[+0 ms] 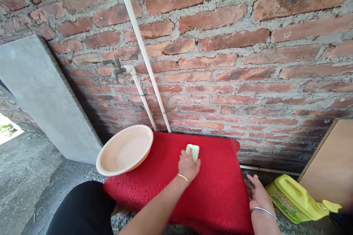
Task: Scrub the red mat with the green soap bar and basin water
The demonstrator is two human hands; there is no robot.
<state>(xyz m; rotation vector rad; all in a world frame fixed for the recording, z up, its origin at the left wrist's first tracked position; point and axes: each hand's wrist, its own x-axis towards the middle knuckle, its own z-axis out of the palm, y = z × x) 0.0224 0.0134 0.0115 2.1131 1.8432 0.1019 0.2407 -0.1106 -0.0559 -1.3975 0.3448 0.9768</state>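
Observation:
My left hand (189, 165), with a gold bangle at the wrist, reaches over a red cloth (217, 191) that covers a low table. Its fingers are closed around a pale green block (194, 152) that looks like a bar of soap, resting on the cloth. Beside the table's right edge, my right hand (260, 192) wears a silver bangle. The fingers of that hand are apart with nothing in them, and some are partly hidden.
A cream basin (125, 150) stands at the table's left end, below a tap (116, 69) on white pipes (143, 47). A yellow jug (296, 198) lies tilted on the right, near a tan board (328, 165). A grey slab (49, 99) leans against the brick wall (209, 62).

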